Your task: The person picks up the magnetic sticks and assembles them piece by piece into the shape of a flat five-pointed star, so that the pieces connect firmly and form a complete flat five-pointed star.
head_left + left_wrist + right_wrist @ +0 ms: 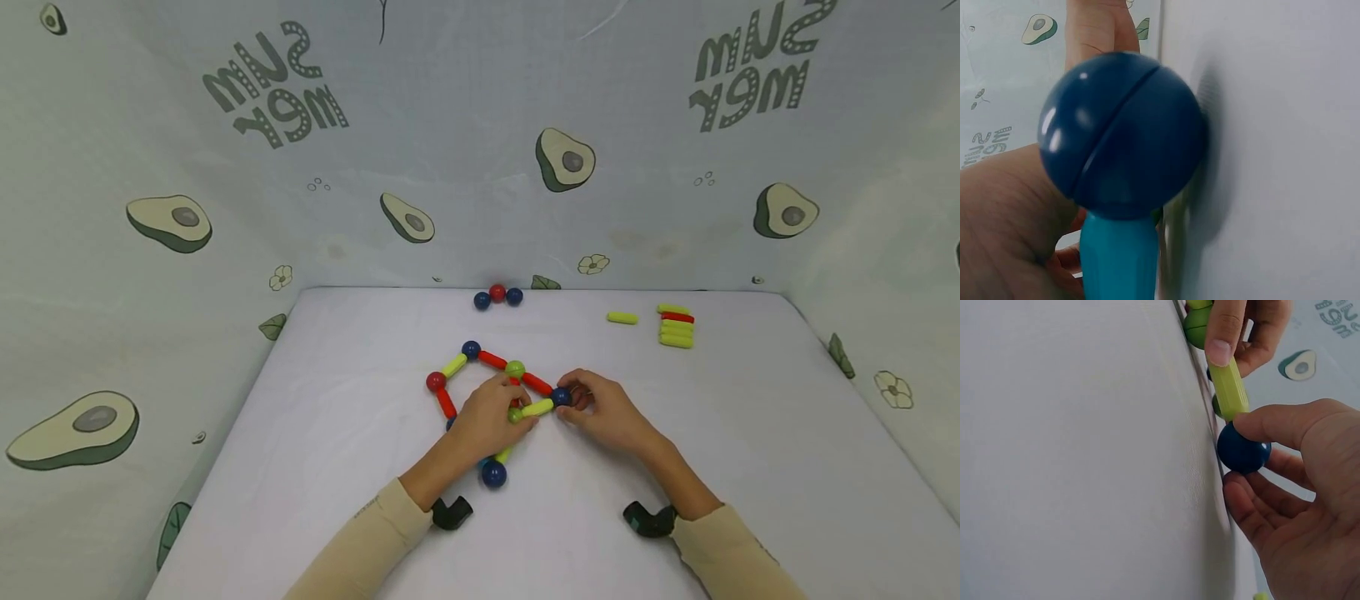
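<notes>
A magnetic ball-and-rod frame lies on the table, partly covered by my left hand. That hand pinches a yellow-green rod close to a green ball. At the rod's other end, my right hand holds a dark blue ball between thumb and fingers. A red rod runs from this ball back to another green ball. Further left are a red ball and a blue ball. Under my left wrist, a large blue ball sits on a light blue rod.
At the table's back edge sit two blue balls and a red ball. To the back right lie a single yellow-green rod and a row of several rods. White cloth printed with avocados hangs behind.
</notes>
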Available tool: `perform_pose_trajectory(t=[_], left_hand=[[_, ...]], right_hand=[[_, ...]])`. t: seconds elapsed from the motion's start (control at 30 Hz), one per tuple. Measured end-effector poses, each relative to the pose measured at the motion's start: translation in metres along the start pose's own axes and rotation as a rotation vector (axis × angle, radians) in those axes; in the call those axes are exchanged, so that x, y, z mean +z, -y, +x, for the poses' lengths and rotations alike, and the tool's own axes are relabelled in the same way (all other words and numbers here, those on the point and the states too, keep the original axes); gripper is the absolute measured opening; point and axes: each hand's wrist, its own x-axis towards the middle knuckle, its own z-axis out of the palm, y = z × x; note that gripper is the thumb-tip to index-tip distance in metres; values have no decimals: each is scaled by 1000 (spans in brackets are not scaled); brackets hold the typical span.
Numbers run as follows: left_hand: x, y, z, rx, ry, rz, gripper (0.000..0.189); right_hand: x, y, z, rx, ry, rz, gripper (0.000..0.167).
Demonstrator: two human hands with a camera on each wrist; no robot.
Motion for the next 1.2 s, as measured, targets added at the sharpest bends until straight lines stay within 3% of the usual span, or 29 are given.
perform_pose_trajectory(t=[0.23,0.37,0.67,0.9,1.1,1.2], left_hand=[[-3,3,0,-182,-22,-101,46],[-6,6,0,-219,3,-136,48],[-14,11,0,-103,106,-140,32],[-18,11,-6,-59,176,-86,31],[-23,12,-11,-27,171,-42,26],[-24,14,-11,2,198,-52,26]], right_hand=[[2,2,-1,13,48,-4,32],[0,2,-1,54,67,0,28],[-29,-23,14,168,-50,-52,30],[-63,-54,27,184,-191,-127,35],[-77,-73,45,188,-200,-195,43],[-79,-76,56,201,-187,-220,47]])
